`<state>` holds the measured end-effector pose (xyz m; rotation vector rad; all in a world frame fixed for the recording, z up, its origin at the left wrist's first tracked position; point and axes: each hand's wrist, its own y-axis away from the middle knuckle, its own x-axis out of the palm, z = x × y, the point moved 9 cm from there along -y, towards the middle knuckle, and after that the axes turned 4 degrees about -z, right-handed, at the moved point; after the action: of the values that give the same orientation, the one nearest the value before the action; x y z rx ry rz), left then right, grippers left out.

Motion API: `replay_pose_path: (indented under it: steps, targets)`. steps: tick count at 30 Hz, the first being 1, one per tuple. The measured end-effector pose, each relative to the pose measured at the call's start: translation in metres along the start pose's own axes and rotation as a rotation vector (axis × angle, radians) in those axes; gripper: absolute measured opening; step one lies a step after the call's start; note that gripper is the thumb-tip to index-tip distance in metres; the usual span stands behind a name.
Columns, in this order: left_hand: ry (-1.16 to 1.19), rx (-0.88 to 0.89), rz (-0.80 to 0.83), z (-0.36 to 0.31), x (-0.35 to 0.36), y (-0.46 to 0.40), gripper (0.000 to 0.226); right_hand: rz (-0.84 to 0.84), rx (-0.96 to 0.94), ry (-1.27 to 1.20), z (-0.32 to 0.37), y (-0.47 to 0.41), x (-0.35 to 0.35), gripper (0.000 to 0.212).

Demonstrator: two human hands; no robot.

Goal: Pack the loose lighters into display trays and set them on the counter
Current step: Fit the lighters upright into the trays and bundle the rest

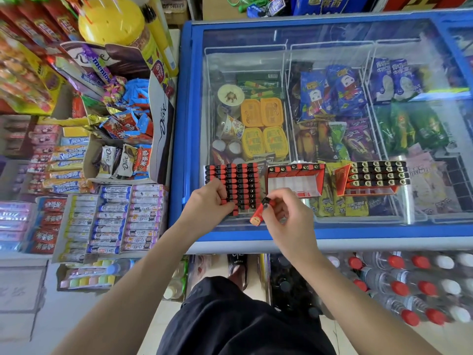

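Observation:
On the glass lid of a blue chest freezer lies a flat block of red-and-black lighters in several rows. My left hand rests on the block's near left corner, fingers curled over its edge. My right hand pinches a single red lighter by its black head, just right of the block. A red-and-white display tray stands in the middle with one row of lighters along its back. Another tray to the right is filled with black lighters.
Under the freezer glass lie ice creams in wire baskets. On the left stand shelves of candy, gum and chocolate boxes. Bottled water with red and white caps is stacked below the freezer's front. My legs and a sandal are at the bottom.

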<state>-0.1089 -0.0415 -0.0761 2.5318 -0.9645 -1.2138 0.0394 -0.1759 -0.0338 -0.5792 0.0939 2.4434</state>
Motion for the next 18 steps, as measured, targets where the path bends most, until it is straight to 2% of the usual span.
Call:
replay_pose_path:
  steps: [5, 10, 15, 18]
  targets:
    - [-0.026, 0.013, 0.006, 0.003, 0.004, 0.001, 0.027, 0.128, -0.114, 0.139, -0.012, 0.011, 0.022, 0.022]
    - [-0.045, 0.026, -0.014, 0.004, 0.004, 0.001, 0.026, 0.200, -0.251, 0.288, -0.016, 0.018, 0.046, 0.013]
    - [-0.059, 0.049, -0.035, 0.004, 0.003, 0.001, 0.024, 0.164, -0.381, 0.477, -0.019, 0.020, 0.056, 0.009]
    - [-0.070, 0.055, -0.042, 0.003, 0.002, 0.002, 0.024, 0.139, -0.454, 0.560, -0.015, 0.020, 0.059, 0.020]
